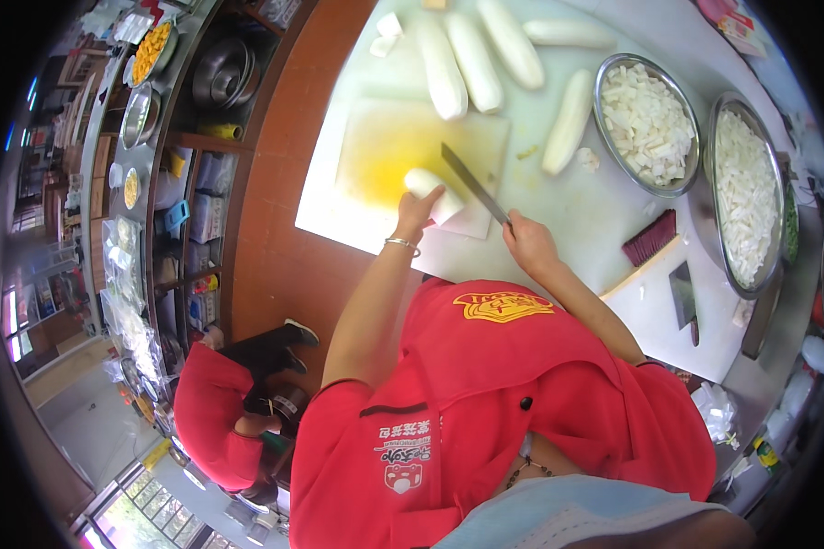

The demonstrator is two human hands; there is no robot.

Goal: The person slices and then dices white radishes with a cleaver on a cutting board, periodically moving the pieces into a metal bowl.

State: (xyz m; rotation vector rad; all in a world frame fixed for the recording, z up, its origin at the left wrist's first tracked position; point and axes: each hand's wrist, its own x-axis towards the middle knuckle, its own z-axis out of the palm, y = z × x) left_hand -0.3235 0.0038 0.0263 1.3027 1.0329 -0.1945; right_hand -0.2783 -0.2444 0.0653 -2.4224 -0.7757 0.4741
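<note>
My left hand point(415, 214) grips a short piece of peeled white radish point(448, 206), with the thumb laid across it. The piece is over the near part of a pale cutting board point(364, 130), which has a bright yellow patch. In my right hand point(532, 241) is the handle of a kitchen knife point(477, 184). Its blade points up and left, to the right of the radish piece and apart from it. Several whole peeled radishes point(441, 68) lie beyond the board. One more radish point(567, 123) rests right of the board, beside a metal bowl point(693, 161) of radish chunks.
A larger metal bowl point(774, 271) of cut radish stands at the right. Nearer me are a maroon-bristled brush point(649, 239) and a cleaver point(682, 295) on the white worktop point(590, 254). At left, a person in red point(213, 412) bends beside shelving point(199, 141) holding metal bowls.
</note>
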